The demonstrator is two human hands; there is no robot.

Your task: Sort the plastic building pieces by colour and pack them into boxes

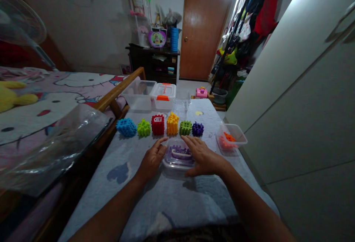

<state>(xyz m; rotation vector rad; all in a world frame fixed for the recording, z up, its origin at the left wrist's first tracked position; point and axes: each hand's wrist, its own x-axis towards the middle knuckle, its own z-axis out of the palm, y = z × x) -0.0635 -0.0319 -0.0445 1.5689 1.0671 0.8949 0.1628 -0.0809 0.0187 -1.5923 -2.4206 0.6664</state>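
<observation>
A small clear container [179, 164] with a lid on top stands on the cloth-covered table, and purple pieces [177, 151] show inside it. My left hand [152, 160] rests against its left side with the fingers bent along the edge. Over its right side lies my right hand [203, 157], fingers spread and touching the lid and rim. Behind the container runs a row of block shapes: blue [126, 127], light green [144, 127], red [158, 125], yellow [172, 124], green [185, 127] and dark purple [198, 128].
On the right, an open clear container [241, 138] holds orange pieces [227, 139]. At the table's far end are a large clear bin [138, 97], a white box with orange latches [163, 99] and another clear container [182, 103]. A wooden bed rail [119, 90] borders the left.
</observation>
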